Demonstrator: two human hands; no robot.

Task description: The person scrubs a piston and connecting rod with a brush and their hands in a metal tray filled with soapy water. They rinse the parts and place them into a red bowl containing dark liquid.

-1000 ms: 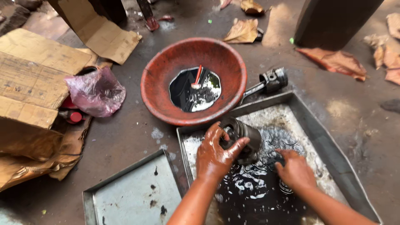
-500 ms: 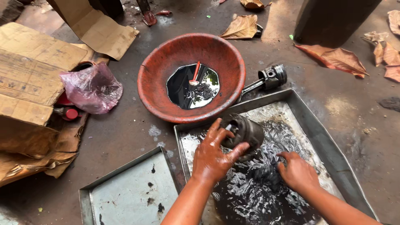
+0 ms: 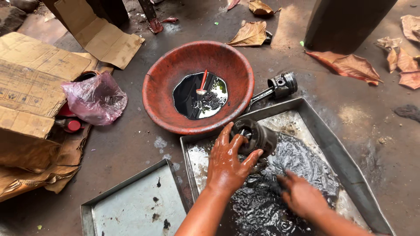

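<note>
1. The left hand, oil-slick, wraps its fingers around a dark metal piston held over the metal tray.
2. The right hand dips into black oily liquid; I cannot tell its grip.
3. Just behind stands a red basin; a second piston lies beside it on the floor.

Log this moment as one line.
left hand: grips piston | right hand: in dark liquid | metal tray: under both | red basin: beyond
</note>
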